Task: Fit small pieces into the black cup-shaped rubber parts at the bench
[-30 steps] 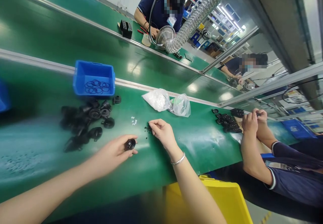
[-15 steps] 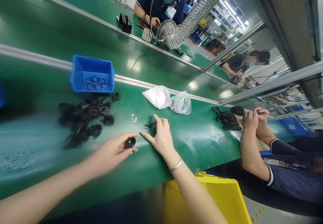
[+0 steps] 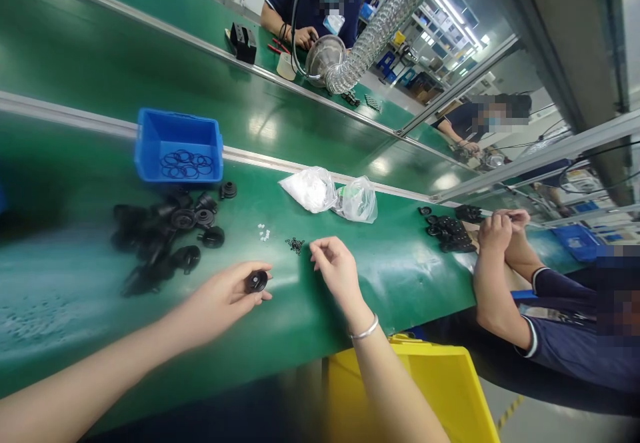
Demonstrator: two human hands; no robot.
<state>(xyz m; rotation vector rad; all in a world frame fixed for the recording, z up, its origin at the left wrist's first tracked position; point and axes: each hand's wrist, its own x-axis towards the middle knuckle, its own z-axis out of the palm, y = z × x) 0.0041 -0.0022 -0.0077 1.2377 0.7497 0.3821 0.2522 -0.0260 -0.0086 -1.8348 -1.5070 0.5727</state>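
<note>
My left hand [image 3: 220,300] holds a round black part [image 3: 257,281], its hollow face with a small light centre turned up. My right hand [image 3: 336,266] is just right of a small heap of tiny black rings [image 3: 295,246]; its thumb and fingertips are pressed together, and whatever lies between them is too small to make out. A few tiny white pieces [image 3: 264,232] lie left of the rings. Many black round parts [image 3: 185,220] are piled left of them, beyond my left hand.
Behind the pile stands a blue bin [image 3: 179,163] with black rings. Two plastic bags [image 3: 313,190] lie at the rail. A yellow bin [image 3: 425,390] stands below the table edge. At right, a person's hands [image 3: 500,230] work near black parts [image 3: 450,233].
My right hand has moved right, away from the tiny black rings, and its spread thumb and fingers have closed together. My left hand still holds the black part in about the same place.
</note>
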